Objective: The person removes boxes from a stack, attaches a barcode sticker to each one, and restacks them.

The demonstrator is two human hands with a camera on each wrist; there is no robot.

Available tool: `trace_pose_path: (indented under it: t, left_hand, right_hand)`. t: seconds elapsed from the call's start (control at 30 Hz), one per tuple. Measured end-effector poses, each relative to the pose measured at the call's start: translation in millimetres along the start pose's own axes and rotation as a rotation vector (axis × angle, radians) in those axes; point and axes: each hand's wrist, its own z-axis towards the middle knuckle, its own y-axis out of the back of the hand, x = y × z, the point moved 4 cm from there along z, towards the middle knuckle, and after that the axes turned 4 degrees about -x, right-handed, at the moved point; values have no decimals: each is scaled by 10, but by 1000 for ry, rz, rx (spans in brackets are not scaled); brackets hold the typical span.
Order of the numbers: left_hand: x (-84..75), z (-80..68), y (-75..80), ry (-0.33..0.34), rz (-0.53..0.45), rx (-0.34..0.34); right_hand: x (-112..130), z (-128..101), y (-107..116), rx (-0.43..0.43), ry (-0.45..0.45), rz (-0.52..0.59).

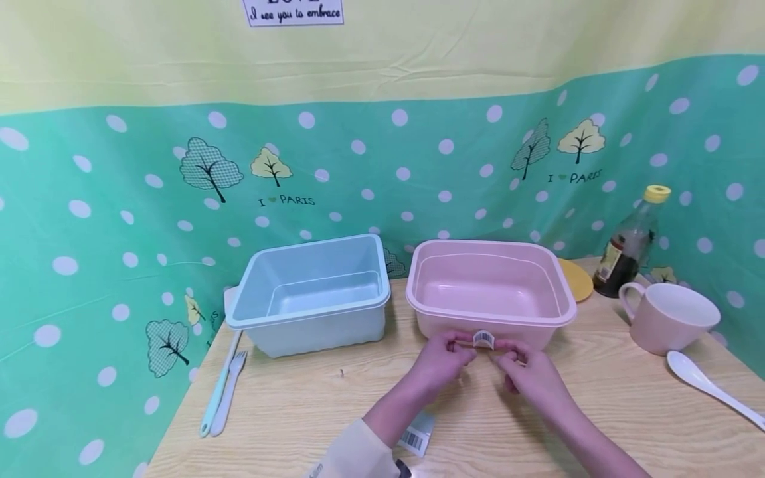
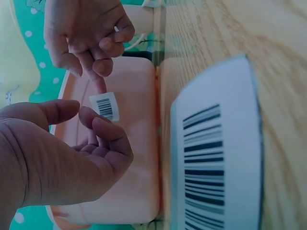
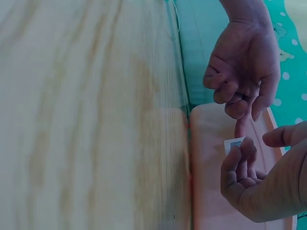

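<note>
A small white barcode sticker (image 1: pixel 483 340) lies bowed against the front wall of the pink basin (image 1: pixel 427 317). My left hand (image 1: pixel 443 362) touches its left end with an outstretched index finger, thumb held apart. From the other side my right hand (image 1: pixel 528 376) has its index fingertip at the right end. The remaining fingers of both hands are loosely bent. In the left wrist view the sticker (image 2: pixel 105 106) shows between the fingertips of the two hands. The right wrist view has it partly hidden behind my right fingers (image 3: pixel 231 165).
A barcode sheet (image 1: pixel 416 435) lies by my left forearm. The blue basin (image 1: pixel 317 332) stands left, with a fork (image 1: pixel 230 392) and a light-blue-handled utensil (image 1: pixel 218 392) before it. To the right are a yellow disc (image 1: pixel 576 280), sauce bottle (image 1: pixel 627 249), pink mug (image 1: pixel 663 325) and white spoon (image 1: pixel 711 385).
</note>
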Motion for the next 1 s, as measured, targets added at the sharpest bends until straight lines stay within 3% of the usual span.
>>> trace_pose_path:
  t: [0.7,1.0]
  left_hand:
    - [22,-6,-32,13,35,18]
    - [12,-15,-26,12,37,20]
  right_hand:
    - [56,-56,-16,3,12,-56]
    - [37,-50,-74,64,28,-45]
